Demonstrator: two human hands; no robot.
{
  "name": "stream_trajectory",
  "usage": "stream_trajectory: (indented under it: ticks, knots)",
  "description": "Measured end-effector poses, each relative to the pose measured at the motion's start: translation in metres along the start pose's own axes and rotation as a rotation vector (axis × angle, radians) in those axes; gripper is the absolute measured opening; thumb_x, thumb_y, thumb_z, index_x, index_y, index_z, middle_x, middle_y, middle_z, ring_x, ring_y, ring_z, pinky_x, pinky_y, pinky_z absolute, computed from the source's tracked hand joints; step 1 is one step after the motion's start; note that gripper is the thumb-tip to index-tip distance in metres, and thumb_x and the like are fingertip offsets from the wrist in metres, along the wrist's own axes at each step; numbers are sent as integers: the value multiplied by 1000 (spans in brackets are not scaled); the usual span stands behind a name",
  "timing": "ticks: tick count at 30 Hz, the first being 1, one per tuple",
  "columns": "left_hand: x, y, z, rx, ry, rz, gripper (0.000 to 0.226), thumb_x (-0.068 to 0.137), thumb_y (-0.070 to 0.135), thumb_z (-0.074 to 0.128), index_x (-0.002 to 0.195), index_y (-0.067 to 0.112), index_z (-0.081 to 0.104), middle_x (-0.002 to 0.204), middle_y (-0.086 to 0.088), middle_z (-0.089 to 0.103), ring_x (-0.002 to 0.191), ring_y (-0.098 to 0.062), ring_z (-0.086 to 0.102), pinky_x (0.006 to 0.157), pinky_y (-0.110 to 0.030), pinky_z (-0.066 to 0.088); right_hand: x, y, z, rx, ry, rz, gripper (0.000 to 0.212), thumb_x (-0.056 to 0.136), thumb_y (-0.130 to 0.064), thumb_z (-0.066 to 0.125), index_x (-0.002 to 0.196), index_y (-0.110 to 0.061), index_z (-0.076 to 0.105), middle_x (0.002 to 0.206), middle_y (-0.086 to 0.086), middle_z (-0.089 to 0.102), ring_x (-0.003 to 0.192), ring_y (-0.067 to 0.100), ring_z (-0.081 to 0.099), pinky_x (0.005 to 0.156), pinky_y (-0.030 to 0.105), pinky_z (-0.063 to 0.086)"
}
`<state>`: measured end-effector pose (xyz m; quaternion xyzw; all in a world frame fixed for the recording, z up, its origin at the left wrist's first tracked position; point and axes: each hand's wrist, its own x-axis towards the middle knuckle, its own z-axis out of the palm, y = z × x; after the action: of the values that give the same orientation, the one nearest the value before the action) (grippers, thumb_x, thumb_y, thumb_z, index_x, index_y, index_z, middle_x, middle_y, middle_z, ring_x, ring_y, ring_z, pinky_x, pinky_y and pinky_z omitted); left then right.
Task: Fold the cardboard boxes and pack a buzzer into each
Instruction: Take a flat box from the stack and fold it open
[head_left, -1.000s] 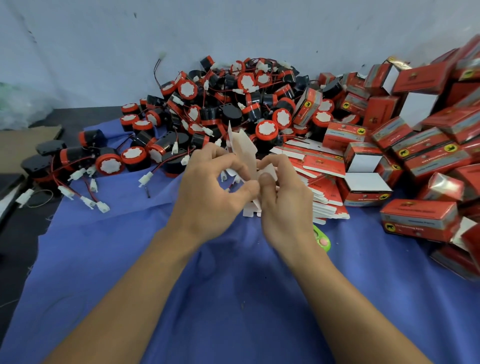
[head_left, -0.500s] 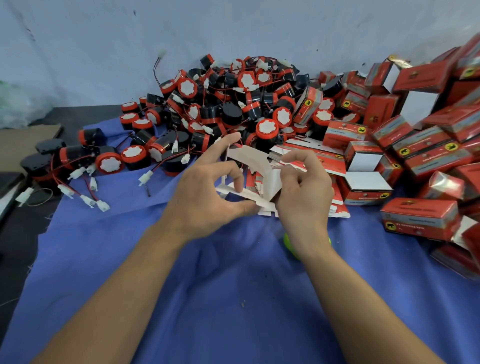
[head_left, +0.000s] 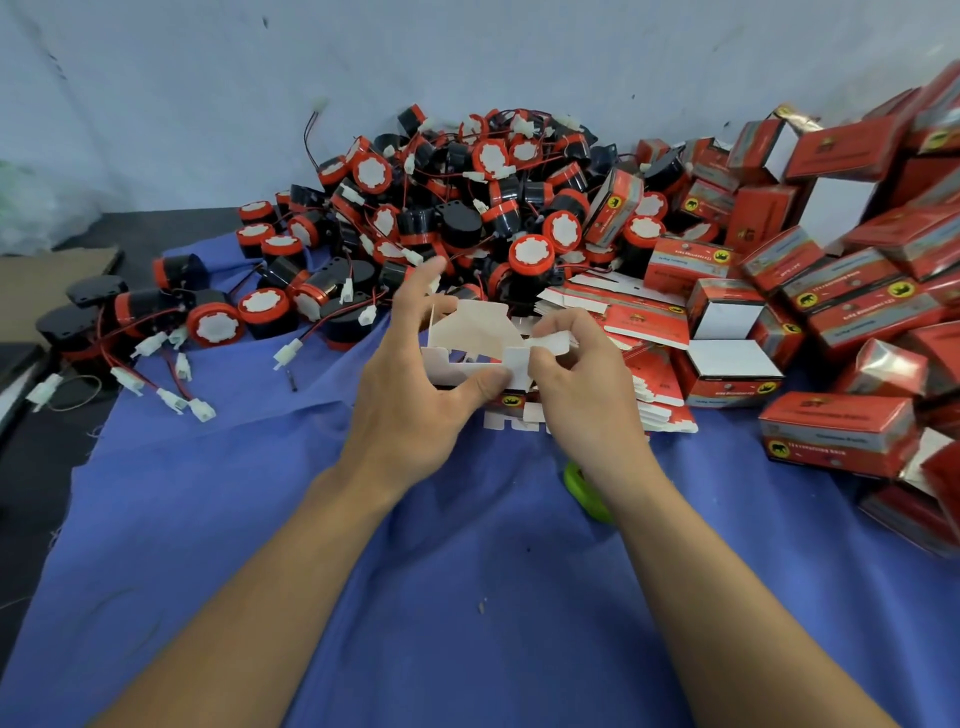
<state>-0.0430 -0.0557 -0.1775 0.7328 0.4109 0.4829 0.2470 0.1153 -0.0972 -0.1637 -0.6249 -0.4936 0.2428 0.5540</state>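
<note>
Covering most of the table, a blue cloth (head_left: 467, 597) runs from the near edge up to a pale wall (head_left: 363, 78). On the right a heap of red boxes (head_left: 857, 291) climbs against the wall, most of them closed with printed sides out. Two near the middle turn a plain white face to the camera, and what any of them holds cannot be told. At the back centre lies a loose pile of black-and-red buzzers (head_left: 467, 208) with white caps, red wires and white plugs, spilling leftward over the cloth.

Both bare forearms reach in from the bottom edge and meet in front of that pile. The left hand (head_left: 410, 400) grips a half-opened carton (head_left: 472, 338), thumb pressed on the near wall, fingers round the far left side, forefinger sticking up. The right hand (head_left: 582, 384) pinches a white flap at the carton's right end between thumb and curled fingers. The carton hangs just above the cloth between the hands, its white inner faces towards the camera.

Just right of it, partly under the right hand, sits a stack of flat blanks (head_left: 644, 322), red print up. A brown cardboard sheet (head_left: 52, 291) lies at the far left, off the cloth. A small green object (head_left: 582, 486) shows beside the right wrist.
</note>
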Motion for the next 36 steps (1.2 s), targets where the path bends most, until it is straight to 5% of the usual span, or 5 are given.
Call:
stream_trajectory:
  ticks: [14, 23, 28, 32, 36]
  knots:
    - [8, -12, -2, -98, 54, -162, 23, 87, 44, 71, 93, 33, 53, 87, 18, 63, 73, 4, 57, 60, -10, 44, -4, 3, 8, -80, -15, -56, 26, 89, -9, 50, 102, -29, 61, 67, -9, 58, 54, 4, 49, 46, 14, 33]
    - [2, -18, 6, -33, 158, -229, 28, 90, 21, 78, 103, 34, 57, 93, 18, 69, 87, 4, 62, 63, -7, 42, -6, 3, 11, 381, -281, 97, 49, 95, -59, 42, 98, -20, 73, 105, 10, 73, 97, 28, 67, 87, 42, 54]
    - [1, -22, 8, 51, 96, -210, 37, 96, 20, 71, 128, 25, 54, 112, 9, 65, 90, -5, 59, 70, -4, 40, -4, 3, 11, 318, -324, 111, 38, 103, -41, 44, 103, -24, 78, 110, 3, 76, 109, 25, 69, 103, 47, 51]
    - [1, -29, 7, 41, 63, -223, 40, 99, 20, 68, 135, 23, 51, 117, 4, 66, 100, -14, 60, 71, -3, 39, -8, 0, 13, 196, -398, 38, 34, 99, -54, 52, 110, -32, 76, 101, -5, 75, 87, 14, 67, 79, 23, 53]
    - [2, -29, 8, 28, 56, -264, 42, 100, 16, 65, 138, 25, 50, 120, 3, 66, 95, -11, 59, 69, -4, 41, -6, 5, 9, 411, -418, 235, 45, 109, -48, 38, 113, -28, 78, 118, -1, 76, 119, 21, 67, 111, 45, 46]
